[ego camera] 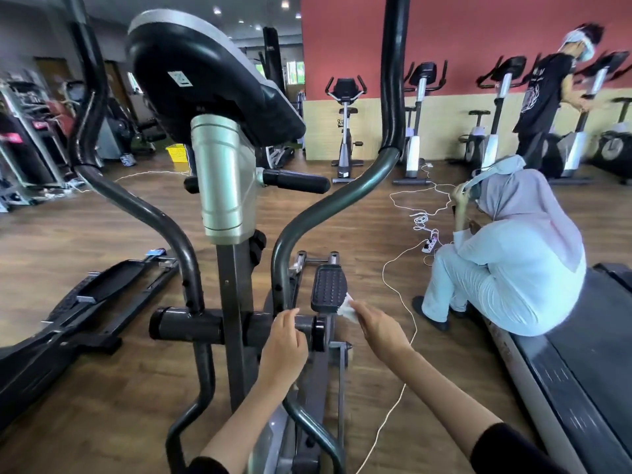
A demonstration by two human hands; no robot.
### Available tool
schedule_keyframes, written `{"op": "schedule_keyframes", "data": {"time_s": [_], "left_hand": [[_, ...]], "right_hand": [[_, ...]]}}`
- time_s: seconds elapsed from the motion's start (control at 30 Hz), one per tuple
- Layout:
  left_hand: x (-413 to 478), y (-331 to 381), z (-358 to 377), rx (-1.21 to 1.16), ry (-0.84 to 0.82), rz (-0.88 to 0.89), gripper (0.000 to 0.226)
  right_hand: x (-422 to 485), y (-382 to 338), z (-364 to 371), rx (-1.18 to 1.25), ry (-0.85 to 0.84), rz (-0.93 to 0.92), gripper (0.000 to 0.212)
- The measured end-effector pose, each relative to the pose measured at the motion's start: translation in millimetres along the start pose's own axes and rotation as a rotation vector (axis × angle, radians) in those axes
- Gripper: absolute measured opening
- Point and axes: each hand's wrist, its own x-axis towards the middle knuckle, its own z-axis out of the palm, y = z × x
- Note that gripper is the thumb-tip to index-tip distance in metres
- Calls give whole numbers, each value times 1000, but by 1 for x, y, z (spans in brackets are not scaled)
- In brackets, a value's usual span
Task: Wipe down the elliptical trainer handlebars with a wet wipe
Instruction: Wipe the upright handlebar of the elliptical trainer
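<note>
The elliptical trainer stands right in front of me, its console on a silver post. Two dark curved moving handlebars rise on either side: the left handlebar and the right handlebar. A short fixed grip sticks out from the post. Low down, my left hand curls around the base of the right handlebar near the pivot axle. To its right, my right hand pinches a crumpled white wet wipe beside the black pedal.
A person in light clothes crouches at right on the edge of a treadmill. A white cable and power strip trail across the wood floor. Another person stands at the exercise bikes by the red wall. A second elliptical lies at left.
</note>
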Motion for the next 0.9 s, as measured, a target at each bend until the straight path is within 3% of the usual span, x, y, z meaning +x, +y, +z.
{"op": "schedule_keyframes", "data": {"time_s": [0.2,0.4,0.6,0.9], "left_hand": [[24,46,15,57,-102,253,46],[63,112,39,80,-164,391,45],[109,179,67,79,-122,442,48],[178,269,106,30,-14,463,50]], "right_hand": [[-7,12,-37,22,142,81,38],[-3,37,-86,109,259,154,36],[19,83,-135,52,315,194,39],[74,159,-216,-58,385,100,39]]}}
